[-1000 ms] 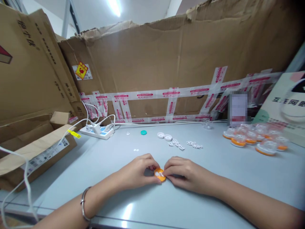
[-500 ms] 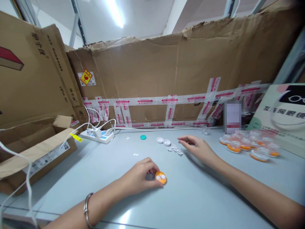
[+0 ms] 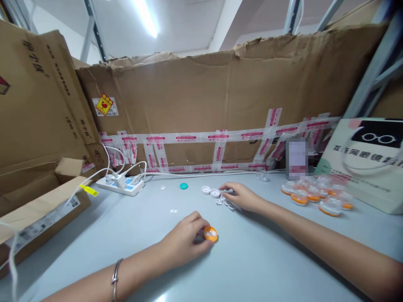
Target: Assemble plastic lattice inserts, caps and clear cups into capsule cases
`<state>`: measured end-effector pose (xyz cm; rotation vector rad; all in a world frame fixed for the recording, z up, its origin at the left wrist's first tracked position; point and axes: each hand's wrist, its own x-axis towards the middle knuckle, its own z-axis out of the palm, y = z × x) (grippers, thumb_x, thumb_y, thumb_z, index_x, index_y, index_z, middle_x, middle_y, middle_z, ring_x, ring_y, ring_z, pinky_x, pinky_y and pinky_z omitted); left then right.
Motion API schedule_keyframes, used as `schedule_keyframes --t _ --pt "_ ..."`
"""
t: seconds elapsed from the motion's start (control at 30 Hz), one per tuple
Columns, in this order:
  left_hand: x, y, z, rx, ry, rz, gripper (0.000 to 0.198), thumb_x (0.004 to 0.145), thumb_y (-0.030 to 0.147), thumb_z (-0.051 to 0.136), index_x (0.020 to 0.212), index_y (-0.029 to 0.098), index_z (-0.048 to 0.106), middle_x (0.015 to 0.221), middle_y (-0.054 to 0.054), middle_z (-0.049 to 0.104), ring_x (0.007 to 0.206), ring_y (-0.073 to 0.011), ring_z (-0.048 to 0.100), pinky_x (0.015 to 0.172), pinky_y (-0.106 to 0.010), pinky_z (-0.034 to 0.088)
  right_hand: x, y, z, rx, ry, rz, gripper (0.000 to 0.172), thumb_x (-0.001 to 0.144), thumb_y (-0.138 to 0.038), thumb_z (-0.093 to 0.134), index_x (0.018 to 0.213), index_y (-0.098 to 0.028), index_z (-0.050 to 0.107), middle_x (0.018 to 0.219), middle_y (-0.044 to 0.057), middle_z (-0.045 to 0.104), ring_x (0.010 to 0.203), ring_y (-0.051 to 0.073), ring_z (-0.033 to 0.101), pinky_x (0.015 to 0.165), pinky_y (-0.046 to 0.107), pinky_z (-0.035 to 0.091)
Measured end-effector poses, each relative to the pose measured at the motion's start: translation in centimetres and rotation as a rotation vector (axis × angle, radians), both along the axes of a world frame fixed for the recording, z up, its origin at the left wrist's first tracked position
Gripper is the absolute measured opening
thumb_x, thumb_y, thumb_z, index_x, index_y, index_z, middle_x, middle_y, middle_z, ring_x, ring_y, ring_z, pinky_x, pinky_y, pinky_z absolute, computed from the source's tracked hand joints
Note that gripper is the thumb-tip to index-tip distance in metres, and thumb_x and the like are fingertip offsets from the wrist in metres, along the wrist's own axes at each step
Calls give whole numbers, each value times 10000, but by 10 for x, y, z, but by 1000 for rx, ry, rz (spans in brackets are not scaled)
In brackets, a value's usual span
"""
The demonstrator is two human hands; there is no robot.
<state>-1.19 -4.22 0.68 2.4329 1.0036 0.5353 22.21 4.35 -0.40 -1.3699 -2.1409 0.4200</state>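
An orange round plastic case (image 3: 210,234), with small white round pieces inside, is pinched between the thumb and fingers of my left hand (image 3: 188,240) low over the table. My right hand (image 3: 242,196) reaches to the white parts farther back, its thumb and fingers apart. Its fingertips are at the right edge of a white round ring (image 3: 215,193); whether they touch it I cannot tell. Another white ring (image 3: 205,190) lies just left of that one. Several small white pieces with holes (image 3: 224,201) lie beneath and beside my right hand, partly covered by it.
Several clear-topped orange cases (image 3: 330,206) stand at the right. A green disc (image 3: 184,186), small white discs (image 3: 174,211) and a power strip (image 3: 121,184) lie left. An open cardboard box (image 3: 47,209) borders the left side; a tall taped carton (image 3: 189,96) walls the back.
My right hand has moved left and slightly down, from beside the small white pieces to the white ring. My left hand still holds the orange case. The view has shifted slightly.
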Motion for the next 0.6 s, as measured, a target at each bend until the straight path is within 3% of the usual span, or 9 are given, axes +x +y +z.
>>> schedule_keyframes --t 0.27,0.47,0.6 --pt "9 17 6 -35 103 -37 242 748 241 579 977 162 591 859 -38 537 681 -139 537 641 -234 442 2 6 1 -11 -17 38 294 797 -312 540 1029 -136 575 1081 125 622 1037 241 546 914 371 397" --pt "8 23 4 -83 98 -51 264 737 235 595 995 178 591 869 -43 547 708 -150 540 654 -242 435 3 12 7 -44 -3 37 229 825 -281 487 1013 -162 538 1070 105 609 1025 219 548 891 359 416" --pt "8 25 4 -138 94 -43 270 749 214 574 1016 178 586 873 -52 540 707 -150 529 654 -251 433 15 12 12 -85 14 9 177 858 -261 405 910 -171 549 951 88 623 898 200 579 795 344 453"
